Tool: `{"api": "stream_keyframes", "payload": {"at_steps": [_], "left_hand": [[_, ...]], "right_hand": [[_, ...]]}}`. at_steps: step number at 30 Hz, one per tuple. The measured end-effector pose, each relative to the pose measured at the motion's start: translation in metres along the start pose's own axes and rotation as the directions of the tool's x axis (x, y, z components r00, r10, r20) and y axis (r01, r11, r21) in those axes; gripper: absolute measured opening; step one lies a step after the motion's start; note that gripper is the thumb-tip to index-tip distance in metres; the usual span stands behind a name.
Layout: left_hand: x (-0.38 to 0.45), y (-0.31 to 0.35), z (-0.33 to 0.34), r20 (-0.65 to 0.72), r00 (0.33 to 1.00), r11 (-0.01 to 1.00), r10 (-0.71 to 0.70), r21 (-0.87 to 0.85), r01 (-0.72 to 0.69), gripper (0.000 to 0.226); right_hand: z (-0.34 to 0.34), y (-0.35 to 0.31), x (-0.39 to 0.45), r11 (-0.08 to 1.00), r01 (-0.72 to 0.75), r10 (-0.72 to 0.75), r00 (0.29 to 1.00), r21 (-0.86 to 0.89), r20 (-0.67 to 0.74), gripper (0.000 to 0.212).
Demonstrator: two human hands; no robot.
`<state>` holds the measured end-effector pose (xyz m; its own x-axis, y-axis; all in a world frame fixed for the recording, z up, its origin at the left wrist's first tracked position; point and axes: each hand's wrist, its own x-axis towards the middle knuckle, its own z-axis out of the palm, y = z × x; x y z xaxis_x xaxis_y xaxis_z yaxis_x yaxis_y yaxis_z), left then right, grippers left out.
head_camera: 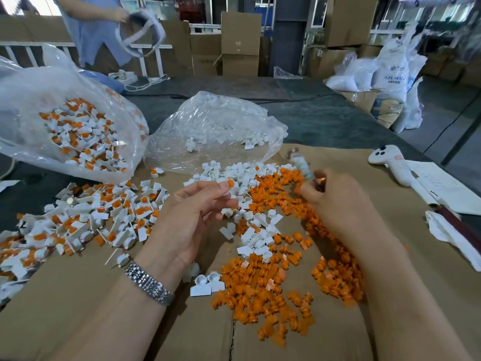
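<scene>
Left hand [192, 212]: raised above the middle of the work surface, palm turned to the right, thumb and curled fingers pinching a small white plastic tag [227, 191]; an orange plastic plug [230, 182] sits on the tag's top, at the fingertips. A silver metal watch bracelet [148, 282] is on the left wrist.

Right hand [338, 201]: right of centre, back toward the camera, fingers curled tight; it pinches a small orange-brown item [319, 180] at the fingertips; the item is blurred and may be another plug.

Work surface: a flat brown cardboard sheet [78, 308]; between and below the hands lies a heap of loose orange plastic plugs [263, 285], running from the near middle to the far side under the right hand; a scatter of loose white plastic tags [257, 230] lies across the middle, touching the orange heap.

Left side: a pile of assembled white-and-orange pieces [86, 217]; beyond it a large clear plastic bag of the same pieces [78, 136], mouth open toward the pile.

Far centre: a second clear plastic bag holding white tags [216, 128], spilling onto the cardboard.

Right edge: a white handheld controller [390, 162] beside white paper sheets [442, 188].

Far left: a second person in a blue garment [96, 29], standing, holding a white band.
</scene>
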<state>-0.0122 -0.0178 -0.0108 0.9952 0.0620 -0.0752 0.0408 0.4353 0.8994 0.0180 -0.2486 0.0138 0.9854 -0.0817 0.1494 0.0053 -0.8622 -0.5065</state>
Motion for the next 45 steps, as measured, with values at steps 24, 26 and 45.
{"api": "stream_keyframes", "payload": {"at_steps": [24,26,45], "left_hand": [[0.001,-0.002,0.004,-0.124,0.986,0.993,0.109,-0.025,-0.113,0.019],[0.001,-0.002,0.004,-0.131,0.985,0.994,0.108,-0.016,-0.111,0.020],[-0.003,-0.001,0.008,-0.169,0.980,0.994,0.109,0.011,-0.108,0.017]], "right_hand": [[-0.007,-0.064,-0.043,0.945,0.160,-0.297,0.785,0.286,0.544,0.024],[-0.003,-0.066,-0.045,0.946,0.170,-0.295,0.804,0.276,0.516,0.025],[-0.004,-0.050,-0.038,0.916,-0.027,-0.238,0.767,0.400,0.596,0.057]]}}
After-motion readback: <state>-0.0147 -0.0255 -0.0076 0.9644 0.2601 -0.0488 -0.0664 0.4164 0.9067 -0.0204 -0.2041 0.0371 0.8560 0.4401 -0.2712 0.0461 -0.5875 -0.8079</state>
